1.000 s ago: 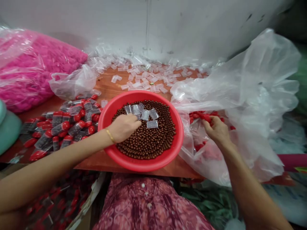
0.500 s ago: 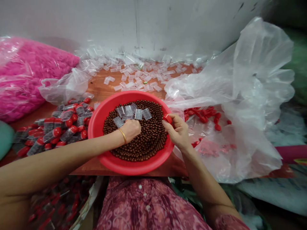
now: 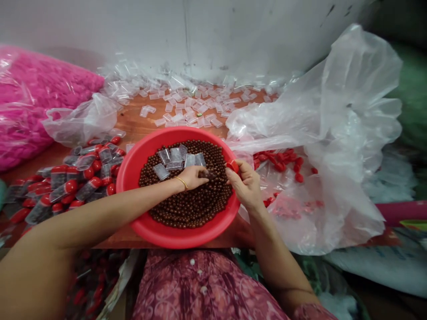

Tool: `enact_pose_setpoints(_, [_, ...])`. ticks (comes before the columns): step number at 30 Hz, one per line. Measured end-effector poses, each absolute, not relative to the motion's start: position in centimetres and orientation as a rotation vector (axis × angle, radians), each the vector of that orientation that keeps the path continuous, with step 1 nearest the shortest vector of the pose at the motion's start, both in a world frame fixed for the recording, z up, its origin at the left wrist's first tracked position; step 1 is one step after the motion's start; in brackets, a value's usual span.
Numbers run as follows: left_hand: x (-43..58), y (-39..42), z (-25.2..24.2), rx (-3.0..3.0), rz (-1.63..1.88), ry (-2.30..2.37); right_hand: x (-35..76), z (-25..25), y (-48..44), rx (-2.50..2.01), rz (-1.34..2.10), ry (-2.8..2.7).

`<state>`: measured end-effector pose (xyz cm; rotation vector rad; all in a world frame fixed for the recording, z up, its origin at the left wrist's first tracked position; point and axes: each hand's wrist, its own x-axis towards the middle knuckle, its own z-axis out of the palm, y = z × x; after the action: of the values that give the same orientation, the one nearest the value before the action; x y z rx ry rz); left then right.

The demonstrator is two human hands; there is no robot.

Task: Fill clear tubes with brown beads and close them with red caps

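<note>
A red plastic basin (image 3: 128, 169) holds a bed of small round brown beads (image 3: 190, 215). Several clear little boxes (image 3: 175, 154) lie on top of the beads toward the back. My left hand (image 3: 193, 178), with a gold bangle at the wrist, is low over the middle of the beads. Its thumb and fingers are closed around something dark and blurred, which I cannot make out for certain. At the basin's right rim, my right hand (image 3: 248, 184) pinches a red cap (image 3: 232, 166) between thumb and fingers.
Red-capped clear containers (image 3: 88, 173) are heaped left of the basin. Loose clear boxes (image 3: 196, 106) are scattered behind it, before a grey wall. A pink-filled bag (image 3: 43, 98) stands far left. Crumpled plastic sheeting (image 3: 347, 115) and red caps (image 3: 280, 160) lie right.
My left hand has moved right across the beads, toward my right hand, and its fingertips have lifted into sight. My right hand keeps the red cap by the rim. The view has shifted slightly.
</note>
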<state>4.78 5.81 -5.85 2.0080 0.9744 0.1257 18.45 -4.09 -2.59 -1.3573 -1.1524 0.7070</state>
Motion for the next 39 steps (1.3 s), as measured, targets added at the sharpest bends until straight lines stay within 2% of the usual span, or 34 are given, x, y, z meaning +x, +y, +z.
enact_pose_setpoints(6, [2.1,6.0,-3.8,1.391,0.46,0.731,19.0,-3.5,-3.8,-1.255,0.866,-1.093])
enact_pose_setpoints(14, [-0.1,3.7,-1.6,1.121,0.491,0.628,18.5,-2.5,-3.1,-1.386,0.904,-1.195])
enact_pose_setpoints(17, [-0.3,3.7,-1.5,1.12,0.521,0.635,18.2,-1.7,-2.7,-1.632,0.693,-1.487])
enact_pose_setpoints(21, [-0.3,4.1,-0.7,1.079,0.602,0.684,17.1,-0.9,-1.3,-2.043,0.372,-2.188])
enact_pose_setpoints(24, [-0.2,4.3,0.0,0.994,0.608,0.729,15.8,-1.2,0.0,-2.011,0.402,-2.596])
enact_pose_setpoints(27, [-0.2,4.4,0.6,0.92,0.617,0.769,14.8,-2.0,0.9,-1.892,0.502,-2.726])
enact_pose_setpoints(32, [-0.1,4.6,0.5,0.881,0.743,0.823,15.4,-2.5,1.6,-1.79,0.616,-2.694])
enact_pose_setpoints(36, [0.1,4.6,-0.1,0.907,0.758,0.924,17.1,-0.8,2.3,-1.674,0.966,-1.971])
enact_pose_setpoints(39, [0.3,4.3,-0.4,0.957,0.656,0.914,17.6,1.2,2.6,-1.523,1.007,-1.684])
